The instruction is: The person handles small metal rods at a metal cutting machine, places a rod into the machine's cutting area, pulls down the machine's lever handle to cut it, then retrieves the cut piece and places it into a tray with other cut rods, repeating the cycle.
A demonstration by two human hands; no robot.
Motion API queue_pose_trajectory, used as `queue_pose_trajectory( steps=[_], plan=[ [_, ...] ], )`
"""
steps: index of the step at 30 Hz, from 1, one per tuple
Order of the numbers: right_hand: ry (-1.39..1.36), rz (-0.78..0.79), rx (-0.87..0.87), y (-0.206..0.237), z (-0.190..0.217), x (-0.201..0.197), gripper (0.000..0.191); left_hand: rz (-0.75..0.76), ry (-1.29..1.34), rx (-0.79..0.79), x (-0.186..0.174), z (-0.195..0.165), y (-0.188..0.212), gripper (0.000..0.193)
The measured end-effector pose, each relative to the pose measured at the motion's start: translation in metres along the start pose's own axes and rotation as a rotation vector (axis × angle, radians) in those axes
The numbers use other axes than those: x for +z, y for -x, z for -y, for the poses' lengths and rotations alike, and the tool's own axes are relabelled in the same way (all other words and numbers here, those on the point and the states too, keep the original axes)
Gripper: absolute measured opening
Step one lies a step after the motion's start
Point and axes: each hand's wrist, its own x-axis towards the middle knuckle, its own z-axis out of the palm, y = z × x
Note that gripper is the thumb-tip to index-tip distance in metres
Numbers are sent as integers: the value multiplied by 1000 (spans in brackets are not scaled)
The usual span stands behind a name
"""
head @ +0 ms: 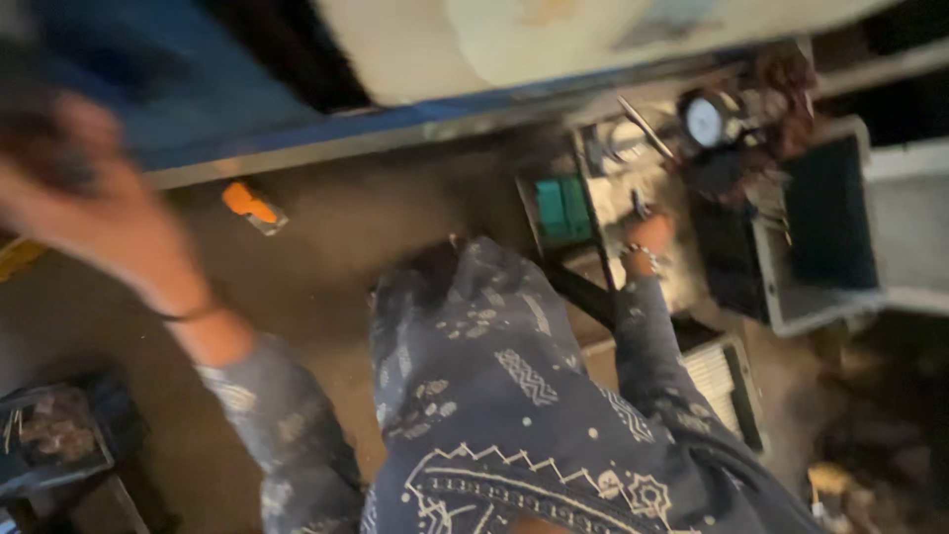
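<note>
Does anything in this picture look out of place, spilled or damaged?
One thing stands out: an orange tool lies alone on the floor, apart from the crowded tray that the right hand touches. The left hand is raised and blurred. No spill or damage is clear in this blur.

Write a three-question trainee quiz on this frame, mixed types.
1. True or false: the right hand rests among tools on the cluttered tray.
2. The small object on the floor beside the metal rail is: A green, B orange, C white.
3. Fill in: the left hand is raised and motion-____.

Key: 1 true. 2 B, the orange object. 3 blurred; its grip cannot be read.
</note>
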Motion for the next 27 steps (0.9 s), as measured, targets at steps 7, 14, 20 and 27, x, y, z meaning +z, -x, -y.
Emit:
queue_pose_trajectory(
  steps=[7, 14, 20, 27],
  plan=[
    [-314, -149, -494, 40, 93, 29, 30, 363, 197, -437, -46, -7, 171, 31],
    [-760, 570, -1238, 242, 305, 47, 7, 391, 190, -774, -133, 32, 272, 11],
    [-821, 1001, -1825, 468, 408, 16, 11, 39, 19, -956, -225, 83, 298, 13],
    [-309, 1728, -1571, 634, 461, 60, 8, -527, 71, -1277, -316, 140, 350, 13]
  ],
)
